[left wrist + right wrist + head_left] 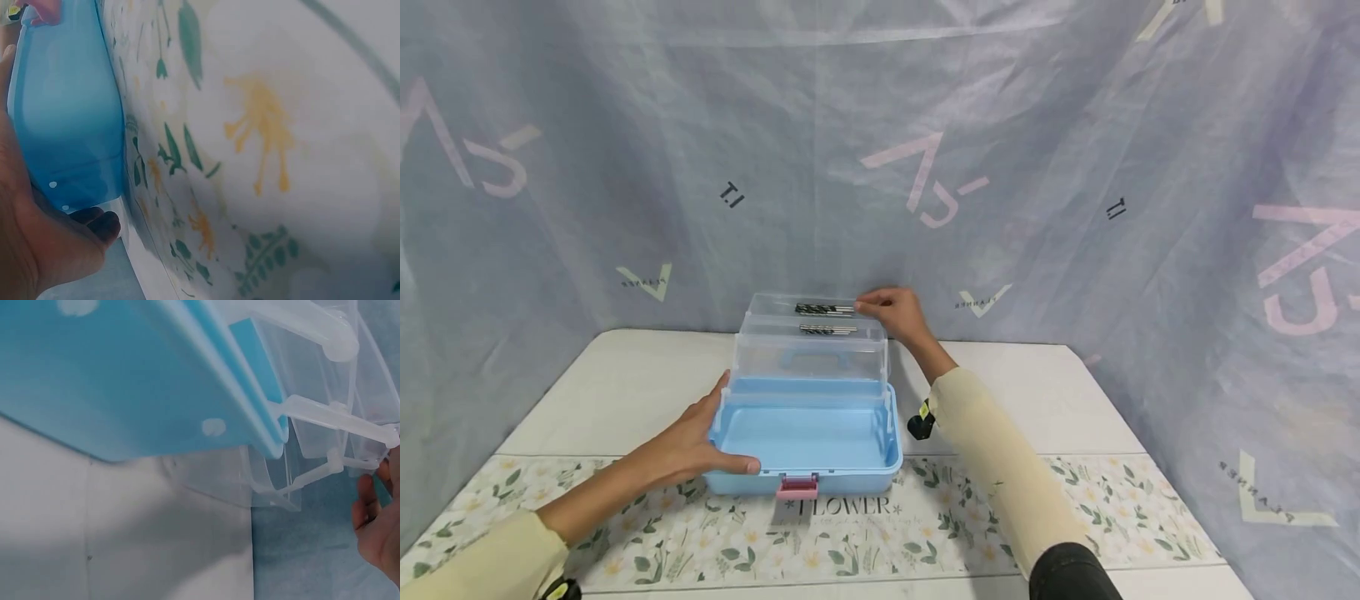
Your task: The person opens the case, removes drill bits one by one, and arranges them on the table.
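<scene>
A light blue toolbox base [850,479] with a pink latch [797,487] stands open on the table. Its clear fold-out trays [808,354] are raised at the back. One drill bit [825,309] lies in the top tray and another [827,330] in the tray below. My left hand [700,442] grips the base's front-left corner, thumb across the front rim. The left wrist view shows this hand [44,250] against the blue wall [62,112]. My right hand [891,310] holds the top tray's right end, fingertips by the upper bit. In the right wrist view its fingers [375,512] curl beside the clear tray [312,437].
The box sits on a white table [625,383], partly on a floral mat [925,525] printed with "FLOWER". A grey-blue cloth backdrop [1075,167] closes in the back and both sides. A small black wrist device [920,423] hangs under my right sleeve.
</scene>
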The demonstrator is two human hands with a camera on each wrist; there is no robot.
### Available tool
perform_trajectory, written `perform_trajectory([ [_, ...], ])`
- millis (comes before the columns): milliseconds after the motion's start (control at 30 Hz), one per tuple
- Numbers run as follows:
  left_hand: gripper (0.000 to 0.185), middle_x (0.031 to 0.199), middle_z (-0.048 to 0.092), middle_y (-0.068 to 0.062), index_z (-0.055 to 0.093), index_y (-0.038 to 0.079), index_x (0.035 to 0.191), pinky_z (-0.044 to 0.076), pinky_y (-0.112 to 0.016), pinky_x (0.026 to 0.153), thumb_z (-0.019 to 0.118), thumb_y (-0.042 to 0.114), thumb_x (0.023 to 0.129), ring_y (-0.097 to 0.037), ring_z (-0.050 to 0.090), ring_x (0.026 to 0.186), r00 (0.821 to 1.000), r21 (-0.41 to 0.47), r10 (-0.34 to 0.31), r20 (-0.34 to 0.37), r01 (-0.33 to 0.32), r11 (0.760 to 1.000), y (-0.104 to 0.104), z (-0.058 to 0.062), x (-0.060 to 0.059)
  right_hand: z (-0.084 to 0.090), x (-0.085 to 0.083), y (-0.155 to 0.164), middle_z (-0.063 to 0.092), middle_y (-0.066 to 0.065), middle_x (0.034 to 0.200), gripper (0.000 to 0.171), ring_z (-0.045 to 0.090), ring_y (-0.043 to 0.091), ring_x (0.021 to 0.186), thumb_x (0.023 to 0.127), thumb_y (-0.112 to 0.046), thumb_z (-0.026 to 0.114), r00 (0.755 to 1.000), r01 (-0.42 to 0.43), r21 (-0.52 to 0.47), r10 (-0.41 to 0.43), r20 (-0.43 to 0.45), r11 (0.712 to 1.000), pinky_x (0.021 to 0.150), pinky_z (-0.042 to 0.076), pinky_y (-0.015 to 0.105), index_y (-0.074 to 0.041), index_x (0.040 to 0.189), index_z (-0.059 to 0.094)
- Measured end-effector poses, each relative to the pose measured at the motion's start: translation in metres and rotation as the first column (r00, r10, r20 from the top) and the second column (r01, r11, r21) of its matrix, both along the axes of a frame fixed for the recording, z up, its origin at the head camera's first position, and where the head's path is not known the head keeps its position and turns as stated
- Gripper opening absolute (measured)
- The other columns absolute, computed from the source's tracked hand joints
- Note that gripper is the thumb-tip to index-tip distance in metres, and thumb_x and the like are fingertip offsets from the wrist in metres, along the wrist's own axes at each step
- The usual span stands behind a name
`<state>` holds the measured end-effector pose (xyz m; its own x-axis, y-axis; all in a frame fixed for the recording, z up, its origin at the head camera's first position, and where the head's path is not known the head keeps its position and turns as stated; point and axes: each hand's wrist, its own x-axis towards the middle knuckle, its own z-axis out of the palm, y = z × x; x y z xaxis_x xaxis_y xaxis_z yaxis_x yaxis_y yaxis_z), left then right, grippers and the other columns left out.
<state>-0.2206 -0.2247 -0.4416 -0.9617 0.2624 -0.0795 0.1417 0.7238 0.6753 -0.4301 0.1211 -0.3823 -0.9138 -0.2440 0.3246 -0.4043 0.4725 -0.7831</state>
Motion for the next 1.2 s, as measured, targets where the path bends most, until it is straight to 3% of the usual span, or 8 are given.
perform_trajectory([
  [267,0.162,0.184,0.007,-0.041,-0.021,0.019,0.18,0.046,-0.087,0.111,0.099,0.061,0.08,-0.072,0.021,0.163,1.0,0.003,-0.01,-0.007,0.01,1.0,0.002,-0.001,0.0,0.0,-0.004,-0.003,0.084,0.013,0.132,0.027,0.077,0.032,0.122,0.108,-0.028,0.079,0.999,-0.004,0.046,0.003,0.033,0.999,0.105,0.063,0.051,-0.009,0.124,0.088],
  [633,0.161,0.184,0.004,-0.04,-0.02,0.02,0.181,0.046,-0.087,0.112,0.1,0.059,0.08,-0.072,0.02,0.163,1.0,0.02,-0.008,-0.002,0.008,1.0,0.0,0.0,0.001,0.011,-0.01,-0.005,0.085,0.014,0.13,0.03,0.078,0.034,0.125,0.11,-0.031,0.077,0.996,-0.086,0.224,0.076,0.054,0.971,0.109,0.063,0.052,-0.008,0.126,0.087],
  [967,0.162,0.185,0.002,-0.039,-0.021,0.021,0.18,0.044,-0.088,0.113,0.1,0.059,0.08,-0.072,0.019,0.164,1.0,0.021,-0.002,0.006,0.002,1.0,0.001,0.001,0.004,0.011,-0.011,-0.005,0.082,0.016,0.135,0.032,0.075,0.034,0.124,0.114,-0.029,0.07,0.993,-0.115,0.287,0.11,0.035,0.951,0.108,0.062,0.052,-0.005,0.129,0.085],
  [1200,0.161,0.184,0.003,-0.04,-0.021,0.02,0.18,0.044,-0.088,0.113,0.099,0.059,0.08,-0.072,0.019,0.164,1.0,0.017,-0.002,0.001,0.002,1.0,0.0,0.002,0.004,0.013,-0.011,-0.007,0.084,0.016,0.121,0.027,0.068,0.023,0.098,0.112,-0.025,0.073,0.994,-0.109,0.295,0.103,0.036,0.949,0.091,0.058,0.041,-0.004,0.12,0.087],
])
